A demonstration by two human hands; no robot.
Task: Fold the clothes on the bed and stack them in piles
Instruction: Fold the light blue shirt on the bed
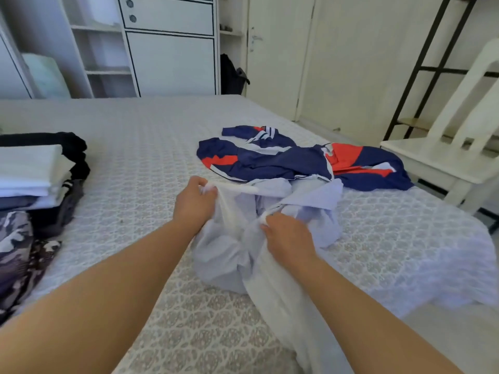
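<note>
A crumpled pale blue shirt (305,211) lies bunched in the middle of the bed (151,147). My left hand (194,203) grips a bunched edge of it at the upper left. My right hand (289,238) pinches another fold of the same shirt lower right. Behind the shirt a navy, red and white jacket (283,157) lies spread and unfolded. On the left edge of the bed stands a pile of folded clothes (32,171), white and black, with a camouflage garment (19,255) in front of it.
A white chair (459,147) stands close to the bed's right side, with a black metal rack (421,68) behind it. A white wardrobe (167,44) and a door (275,49) are beyond the bed's far edge. A dark bag (232,74) leans by the door.
</note>
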